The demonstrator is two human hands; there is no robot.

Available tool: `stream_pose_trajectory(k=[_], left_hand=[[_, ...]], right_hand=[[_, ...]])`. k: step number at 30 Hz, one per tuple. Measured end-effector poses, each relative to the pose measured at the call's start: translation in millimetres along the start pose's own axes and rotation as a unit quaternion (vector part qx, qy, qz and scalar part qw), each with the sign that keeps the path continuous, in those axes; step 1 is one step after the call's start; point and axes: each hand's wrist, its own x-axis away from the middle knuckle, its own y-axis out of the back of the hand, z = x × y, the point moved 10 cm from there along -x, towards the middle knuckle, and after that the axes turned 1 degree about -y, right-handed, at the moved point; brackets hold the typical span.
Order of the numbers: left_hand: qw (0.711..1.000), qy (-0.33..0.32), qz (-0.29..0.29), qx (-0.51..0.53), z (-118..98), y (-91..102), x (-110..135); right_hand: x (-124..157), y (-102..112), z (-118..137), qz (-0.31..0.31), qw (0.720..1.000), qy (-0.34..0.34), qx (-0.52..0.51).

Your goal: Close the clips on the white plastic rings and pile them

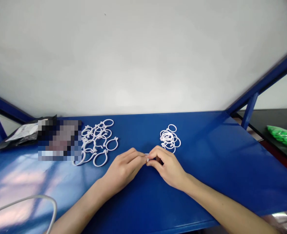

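My left hand (127,167) and my right hand (167,165) meet at the middle of the blue table, fingertips pinched together. Between them is a white ring (147,159), mostly hidden by the fingers; only a small white part shows. To the left of my left hand lies a loose spread of white rings (101,159) with small knobbed ends, like curtain rings. Just beyond my right hand, a smaller heap of similar white rings (172,128) overlaps itself.
The blue tabletop (219,156) runs back to a pale wall. A black plastic package (16,138) with a white label lies at far left, beside a blurred-out item (60,139). A white cable (36,197) loops at front left. A green bag (283,136) rests on a dark surface at right.
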Motion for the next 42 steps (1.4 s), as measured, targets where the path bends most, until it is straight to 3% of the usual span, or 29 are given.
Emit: stream_pose_trajectory(k=[3,5,8,11,13,16,20,22,27,30,38,42], left_hand=[[0.988,0.072,-0.01,-0.136,30.0,14.1,0.4],[0.95,0.182,-0.009,-0.254,62.2,29.5,8.6],[0.882,0.308,0.072,-0.349,100.1,37.6,27.0],[0.863,0.326,0.155,-0.355,111.3,26.5,36.4],[0.872,0.312,0.175,-0.334,109.5,16.3,37.1],[0.908,0.284,0.153,-0.267,98.3,4.9,31.5],[0.961,0.26,0.095,-0.028,68.6,-4.5,18.1],[0.947,0.278,0.1,0.122,53.7,-12.0,15.0],[0.841,0.368,0.116,0.38,34.8,-30.0,21.5],[0.823,0.382,0.09,0.41,37.9,-29.5,23.2],[0.858,0.371,0.024,0.355,45.8,-21.6,20.4],[0.851,0.383,-0.015,0.36,47.2,-26.3,22.7]], right_hand=[[-4.0,12.7,0.4,-0.037,0.992,0.032,0.113],[-6.2,32.5,2.4,-0.094,0.975,0.05,0.196],[-9.0,65.6,-0.6,-0.167,0.934,0.027,0.316],[-13.7,80.6,-12.4,-0.156,0.894,-0.036,0.419],[-15.0,81.2,-14.6,-0.145,0.877,-0.05,0.455],[-13.5,74.3,-2.3,-0.157,0.879,-0.015,0.451],[-6.1,53.8,26.3,-0.154,0.923,0.078,0.345],[-1.9,39.8,36.5,-0.122,0.956,0.113,0.244],[3.3,16.9,40.6,-0.065,0.989,0.103,0.088],[3.5,17.0,37.5,-0.066,0.993,0.084,0.058],[4.0,14.2,32.9,-0.049,0.996,0.052,0.06],[3.2,14.6,27.7,-0.061,0.995,0.036,0.074]])
